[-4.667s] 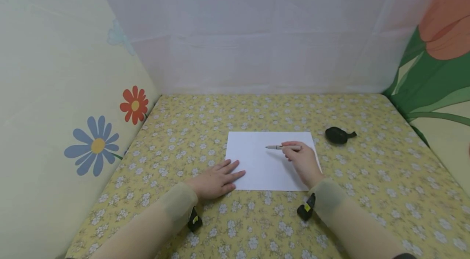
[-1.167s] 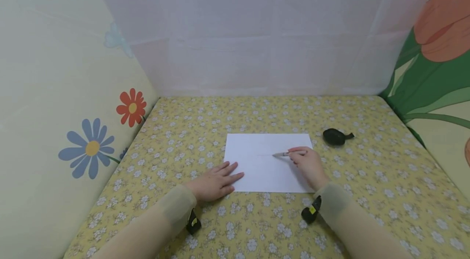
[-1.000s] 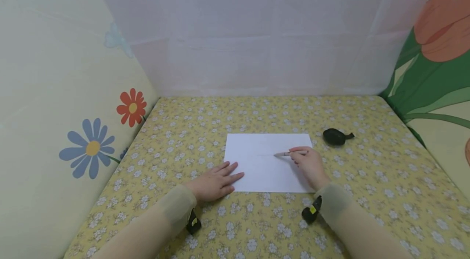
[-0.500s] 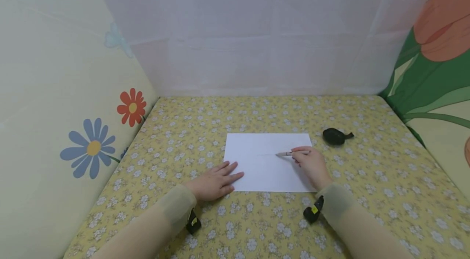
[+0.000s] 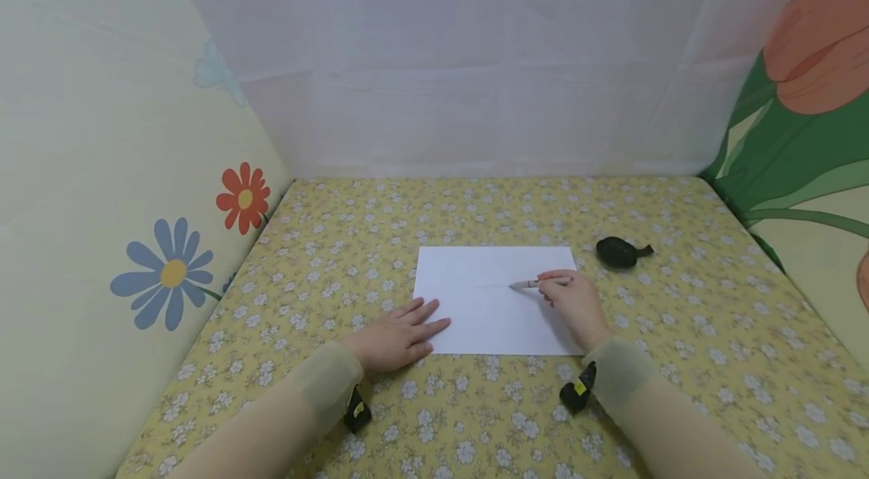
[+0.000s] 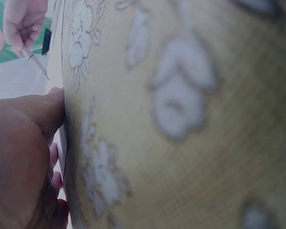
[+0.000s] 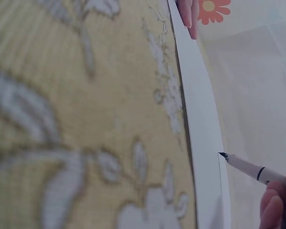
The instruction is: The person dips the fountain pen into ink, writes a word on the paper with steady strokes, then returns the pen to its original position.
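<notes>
A white sheet of paper [image 5: 468, 264] lies on the flowered tablecloth. My left hand [image 5: 394, 334] rests flat at its lower left, fingers spread, fingertips on the sheet. My right hand [image 5: 573, 304] pinches a light-barrelled fountain pen [image 5: 526, 284] over the paper's right half. In the right wrist view the pen's dark nib [image 7: 223, 155] meets the paper [image 7: 200, 109]. A faint thin line [image 5: 490, 286] runs left from the nib. The left wrist view shows my left thumb [image 6: 43, 109] close up, with the right hand [image 6: 26, 21] and pen [image 6: 35, 62] beyond.
Right of the paper's far corner lies a dark oval object [image 5: 616, 253] with a short neck; its kind is unclear. A yellow flowered cloth [image 5: 339, 237] covers the table. A white sheet [image 5: 421, 87] hangs behind, with painted walls at both sides.
Since the earliest frame, the right hand has moved the pen slightly right and nearer me, and a faint line has appeared. Over the last half second the pen barely moves. The left hand stays put.
</notes>
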### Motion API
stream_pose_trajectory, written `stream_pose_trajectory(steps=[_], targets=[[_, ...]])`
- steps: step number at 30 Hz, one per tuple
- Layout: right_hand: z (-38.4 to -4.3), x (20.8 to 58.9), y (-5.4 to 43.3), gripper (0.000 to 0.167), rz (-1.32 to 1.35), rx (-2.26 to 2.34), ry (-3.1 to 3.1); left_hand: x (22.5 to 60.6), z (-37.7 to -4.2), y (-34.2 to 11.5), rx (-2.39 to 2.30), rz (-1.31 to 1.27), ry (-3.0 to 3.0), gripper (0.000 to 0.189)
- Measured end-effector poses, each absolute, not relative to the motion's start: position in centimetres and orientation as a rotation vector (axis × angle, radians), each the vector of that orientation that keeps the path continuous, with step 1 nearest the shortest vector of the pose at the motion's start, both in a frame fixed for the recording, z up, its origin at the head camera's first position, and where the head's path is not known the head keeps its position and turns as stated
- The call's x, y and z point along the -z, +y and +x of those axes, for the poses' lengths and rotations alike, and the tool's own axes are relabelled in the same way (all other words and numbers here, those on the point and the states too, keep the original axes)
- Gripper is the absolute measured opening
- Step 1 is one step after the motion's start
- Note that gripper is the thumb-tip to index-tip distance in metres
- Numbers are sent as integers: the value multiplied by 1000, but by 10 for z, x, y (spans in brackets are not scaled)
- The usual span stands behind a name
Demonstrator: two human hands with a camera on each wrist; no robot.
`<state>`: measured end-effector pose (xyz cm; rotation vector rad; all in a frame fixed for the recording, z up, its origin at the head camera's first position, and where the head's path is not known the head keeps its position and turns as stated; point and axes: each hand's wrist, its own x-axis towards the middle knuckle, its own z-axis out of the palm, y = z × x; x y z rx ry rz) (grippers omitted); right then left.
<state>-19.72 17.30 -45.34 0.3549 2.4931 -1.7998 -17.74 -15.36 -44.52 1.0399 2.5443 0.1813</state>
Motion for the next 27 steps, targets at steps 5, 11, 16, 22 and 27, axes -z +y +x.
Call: stream_pose_trajectory(steps=[5, 11, 16, 22, 27], targets=[[-197, 452, 171, 30, 350, 1824, 2486, 444, -177, -153, -175, 1041, 2544, 52], [-199, 451, 166, 33, 331, 1862, 2461, 442, -177, -151, -195, 1046, 2542, 52], [-200, 449, 160, 33, 325, 1865, 2441, 442, -177, -151, -185, 1055, 2547, 51], [-204, 449, 152, 32, 327, 1881, 2426, 442, -177, -151, -171, 1050, 2552, 52], [-208, 451, 147, 32, 318, 1882, 2418, 444, -177, -152, -161, 1043, 2553, 52]])
